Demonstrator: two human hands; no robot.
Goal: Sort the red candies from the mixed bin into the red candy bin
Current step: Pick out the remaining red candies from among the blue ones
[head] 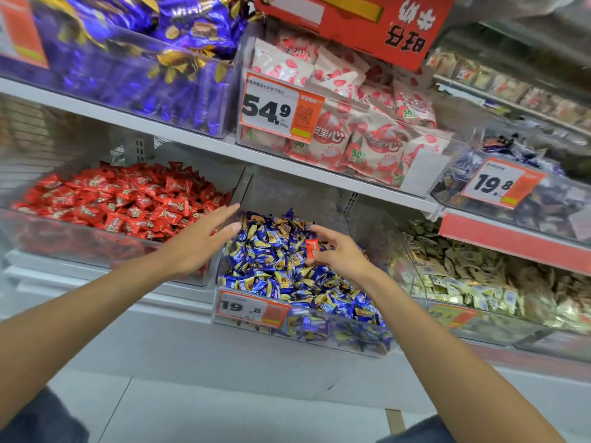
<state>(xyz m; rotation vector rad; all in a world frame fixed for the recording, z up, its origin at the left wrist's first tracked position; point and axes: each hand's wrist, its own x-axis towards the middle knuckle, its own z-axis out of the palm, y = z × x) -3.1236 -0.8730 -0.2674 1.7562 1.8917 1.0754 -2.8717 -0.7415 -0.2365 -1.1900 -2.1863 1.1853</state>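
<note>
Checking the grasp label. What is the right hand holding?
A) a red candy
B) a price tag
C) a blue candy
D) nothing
A: the right hand pinches a red candy between thumb and fingers, above the blue-wrapped sweets in the mixed bin.

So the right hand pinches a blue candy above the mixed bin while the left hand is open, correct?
Not quite. The head view shows that the right hand pinches a red candy, not a blue one. The rest stands: it is held above the mixed bin, and the left hand is open.
</note>
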